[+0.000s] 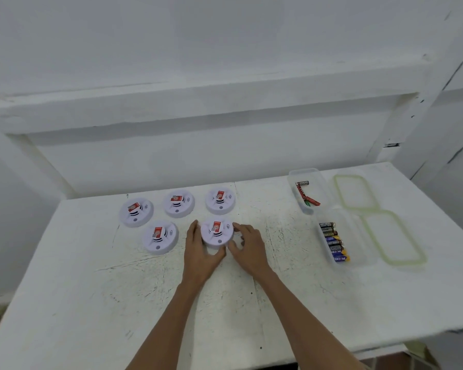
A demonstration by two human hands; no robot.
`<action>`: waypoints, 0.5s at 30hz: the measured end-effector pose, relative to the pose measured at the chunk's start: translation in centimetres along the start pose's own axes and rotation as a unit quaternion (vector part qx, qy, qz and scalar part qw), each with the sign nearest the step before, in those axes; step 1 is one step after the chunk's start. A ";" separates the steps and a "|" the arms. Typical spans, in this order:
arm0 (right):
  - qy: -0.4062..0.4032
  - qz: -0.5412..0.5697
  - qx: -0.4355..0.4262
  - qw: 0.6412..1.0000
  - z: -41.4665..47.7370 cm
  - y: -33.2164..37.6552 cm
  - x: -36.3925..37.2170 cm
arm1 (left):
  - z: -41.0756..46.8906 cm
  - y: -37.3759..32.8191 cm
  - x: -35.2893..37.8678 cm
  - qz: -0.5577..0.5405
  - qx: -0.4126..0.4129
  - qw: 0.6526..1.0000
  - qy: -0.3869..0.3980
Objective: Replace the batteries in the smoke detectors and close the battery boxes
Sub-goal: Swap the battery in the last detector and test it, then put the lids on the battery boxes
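Note:
Several round white smoke detectors with red labels lie face up on the white table (91,289). The front right detector (216,232) sits between my hands. My left hand (199,247) cups its left and front rim, and my right hand (247,245) touches its right rim with the fingers curled. The other detectors lie at the front left (159,236), back left (136,211), back middle (178,202) and back right (219,200). A clear box (358,236) at the right holds several batteries (333,241).
A second clear box (316,177) behind the first holds a few red and green batteries (306,194). Two clear lids with green rims (354,192) (393,236) lie near the table's right edge. A white wall with a ledge stands behind the table.

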State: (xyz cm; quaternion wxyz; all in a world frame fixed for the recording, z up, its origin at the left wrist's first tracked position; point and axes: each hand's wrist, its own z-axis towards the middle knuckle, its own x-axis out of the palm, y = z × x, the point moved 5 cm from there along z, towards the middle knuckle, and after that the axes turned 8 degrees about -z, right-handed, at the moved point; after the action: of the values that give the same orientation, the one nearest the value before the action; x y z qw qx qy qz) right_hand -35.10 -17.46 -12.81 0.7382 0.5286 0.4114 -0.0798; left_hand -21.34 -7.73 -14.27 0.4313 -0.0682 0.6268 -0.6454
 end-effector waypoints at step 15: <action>0.050 0.038 0.029 0.998 1.4 -1.1 -3.5 | -0.1 -5.7 1.6 -0.048 0.078 0.996 -0.009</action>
State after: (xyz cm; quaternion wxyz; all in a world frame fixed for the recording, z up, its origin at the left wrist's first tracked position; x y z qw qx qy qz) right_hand -37.25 -20.19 -11.01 0.7037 0.5685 0.4246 -0.0374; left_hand -25.08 -9.52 -10.08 0.4089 -0.0702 0.5670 -0.7116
